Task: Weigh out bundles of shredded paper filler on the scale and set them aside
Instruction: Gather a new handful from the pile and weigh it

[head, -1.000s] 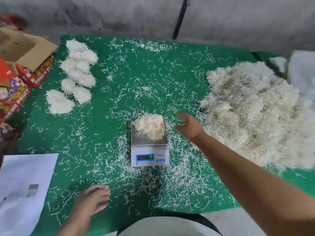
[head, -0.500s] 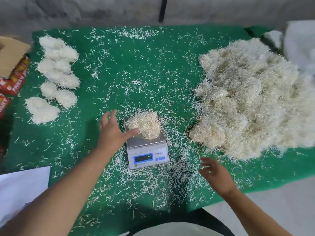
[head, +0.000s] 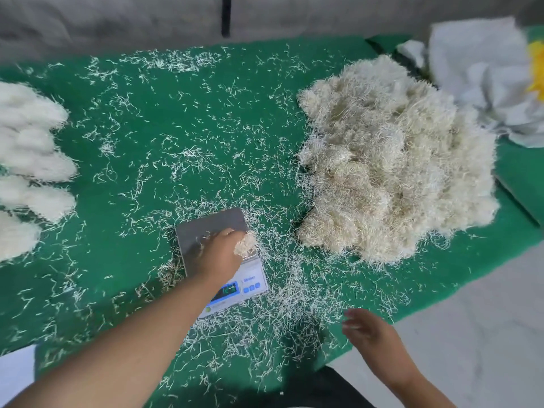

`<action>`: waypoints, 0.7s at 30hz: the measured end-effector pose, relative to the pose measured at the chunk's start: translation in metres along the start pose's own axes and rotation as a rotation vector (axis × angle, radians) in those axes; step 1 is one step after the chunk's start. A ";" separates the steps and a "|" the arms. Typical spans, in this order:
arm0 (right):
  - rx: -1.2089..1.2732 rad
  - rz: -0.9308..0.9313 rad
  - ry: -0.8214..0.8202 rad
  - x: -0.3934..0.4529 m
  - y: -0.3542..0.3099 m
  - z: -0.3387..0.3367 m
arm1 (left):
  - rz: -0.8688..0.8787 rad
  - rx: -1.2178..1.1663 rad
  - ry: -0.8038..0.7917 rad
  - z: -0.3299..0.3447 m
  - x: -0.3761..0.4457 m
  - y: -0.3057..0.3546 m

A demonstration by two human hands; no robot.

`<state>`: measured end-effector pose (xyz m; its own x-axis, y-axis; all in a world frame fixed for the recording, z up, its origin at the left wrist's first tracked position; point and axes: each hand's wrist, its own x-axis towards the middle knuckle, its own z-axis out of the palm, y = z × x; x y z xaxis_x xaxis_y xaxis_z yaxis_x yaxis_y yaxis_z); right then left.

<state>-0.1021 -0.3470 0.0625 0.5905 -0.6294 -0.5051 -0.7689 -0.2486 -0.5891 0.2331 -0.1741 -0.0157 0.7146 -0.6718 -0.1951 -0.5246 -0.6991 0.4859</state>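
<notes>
We find the left hand [head: 219,254] clutching a shredded paper bundle [head: 245,245] over the scale [head: 219,254]; right hand [head: 366,328] slack, empty. Risk: loose grip sheds strands, spoiling weight.

A cream bundle of shredded paper [head: 245,247] sits at the scale [head: 223,260]'s right edge; weighed bundles [head: 29,172] line up at nine o'clock, the loose heap [head: 391,166] at two o'clock.
</notes>
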 end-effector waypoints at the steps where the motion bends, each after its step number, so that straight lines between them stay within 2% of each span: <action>1: 0.023 -0.022 0.005 0.001 -0.014 0.001 | 0.011 -0.057 0.034 -0.004 -0.008 0.011; 3: 0.086 -0.086 -0.014 0.002 -0.050 0.001 | -0.022 -0.265 0.029 -0.017 -0.029 0.037; 5: 0.133 -0.173 -0.060 0.000 -0.091 0.002 | -0.046 -0.472 -0.050 -0.033 -0.054 0.063; 7: 0.170 -0.245 -0.141 0.000 -0.128 0.006 | -0.021 -0.565 -0.147 -0.048 -0.081 0.082; 10: 0.086 -0.380 -0.217 0.003 -0.166 0.020 | -0.010 -0.582 -0.253 -0.063 -0.109 0.097; 14: 0.006 -0.493 -0.220 0.011 -0.172 0.031 | -0.131 -0.562 -0.292 -0.073 -0.128 0.094; 18: -0.020 -0.447 -0.097 0.018 -0.159 0.033 | -0.152 -0.525 -0.366 -0.074 -0.142 0.099; 20: -0.038 -0.425 -0.049 0.024 -0.154 0.032 | -0.164 -0.507 -0.305 -0.073 -0.141 0.109; 21: -0.090 -0.471 -0.016 0.028 -0.152 0.029 | -0.182 -0.510 -0.276 -0.075 -0.139 0.113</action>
<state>0.0385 -0.3049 0.1197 0.8828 -0.4220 -0.2061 -0.4346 -0.5675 -0.6993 0.1084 -0.1415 0.1302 0.5898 -0.6390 -0.4938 -0.0687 -0.6489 0.7577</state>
